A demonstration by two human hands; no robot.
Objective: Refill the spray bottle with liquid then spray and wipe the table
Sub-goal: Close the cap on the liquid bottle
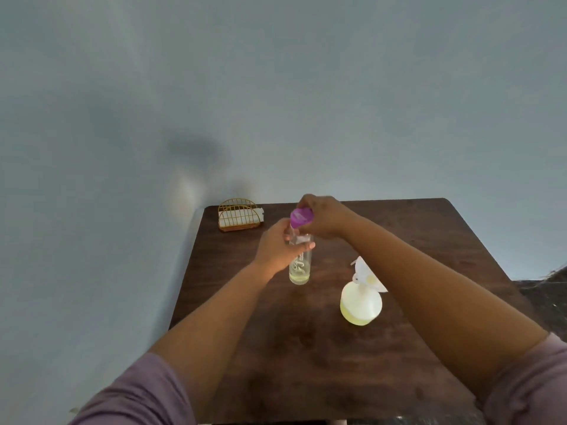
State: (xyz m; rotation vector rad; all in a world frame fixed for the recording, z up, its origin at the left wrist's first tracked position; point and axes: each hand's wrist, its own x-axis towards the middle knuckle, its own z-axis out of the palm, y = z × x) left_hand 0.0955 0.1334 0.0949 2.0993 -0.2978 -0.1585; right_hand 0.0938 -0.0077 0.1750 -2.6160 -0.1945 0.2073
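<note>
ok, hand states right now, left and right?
Left hand: holding the clear plastic bottle upright on the table.
Right hand: fingers gripping the purple round cap at the bottle's top.

You are looking at a table (429, 240) whose near half is lying bare, giving open passage. A clear bottle (300, 265) is standing mid-table, a spray bottle (360, 305) is standing just right of it with a gap between, and a wire holder (240, 214) is occupying the far left corner, well apart
</note>
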